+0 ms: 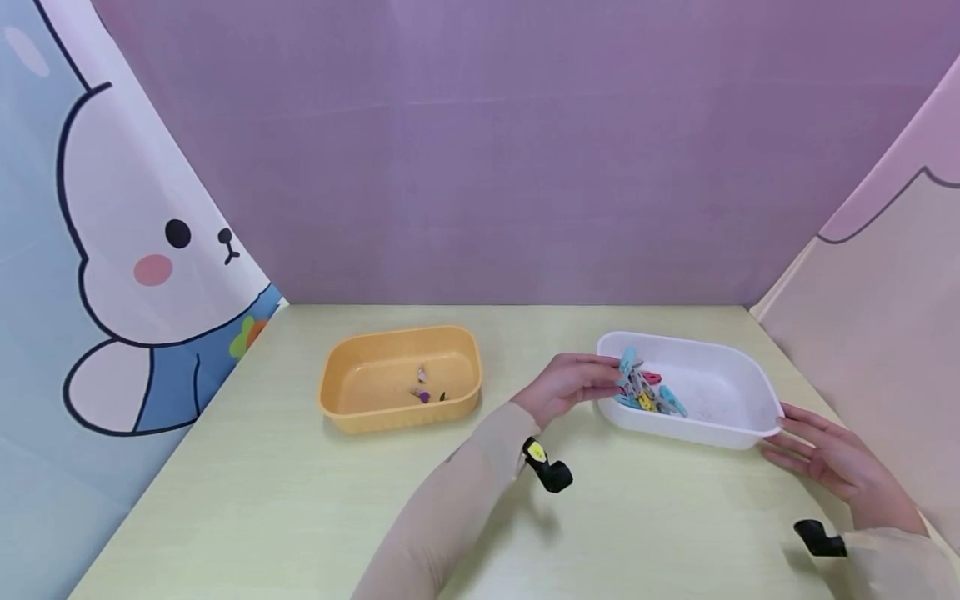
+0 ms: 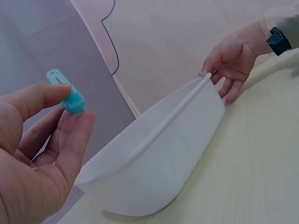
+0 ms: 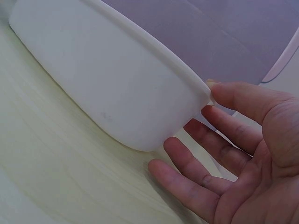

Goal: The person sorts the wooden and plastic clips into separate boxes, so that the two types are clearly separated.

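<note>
A teal clothespin [image 2: 74, 99] is pinched between the thumb and fingertips of my left hand [image 1: 567, 385], at the near-left end of a white plastic basin [image 1: 705, 428]. In the head view, a small heap of clothespins [image 1: 645, 398] in teal, grey, yellow and red lies in the left part of that basin. My right hand [image 1: 836, 458] holds the basin's right end, with the thumb [image 3: 233, 95] at the rim and the index finger just below it. The other fingers spread loosely beside the outer wall. Both wrist views show the basin only from outside, so its contents are hidden there.
An orange-yellow basin [image 1: 397, 415] stands to the left on the pale wooden table [image 1: 247, 500], with a few small purple and dark bits [image 1: 422, 395] inside, too small to identify. A purple cloth [image 1: 480, 167] hangs behind; a cartoon-printed cloth [image 1: 150, 275] borders the left.
</note>
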`<state>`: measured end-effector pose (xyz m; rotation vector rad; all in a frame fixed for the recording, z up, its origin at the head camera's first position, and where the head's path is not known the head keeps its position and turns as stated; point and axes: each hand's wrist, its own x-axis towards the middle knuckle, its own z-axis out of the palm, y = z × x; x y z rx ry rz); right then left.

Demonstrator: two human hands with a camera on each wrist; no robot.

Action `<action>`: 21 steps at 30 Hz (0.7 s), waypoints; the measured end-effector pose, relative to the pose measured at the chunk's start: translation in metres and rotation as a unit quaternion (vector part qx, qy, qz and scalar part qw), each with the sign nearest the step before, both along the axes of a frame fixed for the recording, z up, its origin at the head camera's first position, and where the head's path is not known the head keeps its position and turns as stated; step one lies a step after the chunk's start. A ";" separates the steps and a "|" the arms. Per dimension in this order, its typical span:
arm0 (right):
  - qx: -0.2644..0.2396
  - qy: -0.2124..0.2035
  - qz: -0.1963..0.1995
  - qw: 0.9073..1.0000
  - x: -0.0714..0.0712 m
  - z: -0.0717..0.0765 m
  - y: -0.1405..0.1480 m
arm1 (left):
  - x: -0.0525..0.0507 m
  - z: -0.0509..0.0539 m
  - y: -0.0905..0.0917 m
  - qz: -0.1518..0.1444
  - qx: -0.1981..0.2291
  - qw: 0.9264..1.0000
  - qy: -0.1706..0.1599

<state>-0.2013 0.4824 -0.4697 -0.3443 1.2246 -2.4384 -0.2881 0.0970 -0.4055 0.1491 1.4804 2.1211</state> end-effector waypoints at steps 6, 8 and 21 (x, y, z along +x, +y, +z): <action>0.012 0.008 0.005 1.000 -0.001 0.000 0.000 | -0.007 0.002 0.009 0.024 -0.017 1.000 -0.009; 0.012 0.008 0.007 1.000 -0.001 0.001 -0.001 | -0.010 0.001 0.012 0.032 -0.019 0.999 -0.010; 0.011 0.012 0.009 1.000 -0.001 0.002 -0.002 | -0.015 0.005 0.028 0.082 -0.011 0.997 -0.007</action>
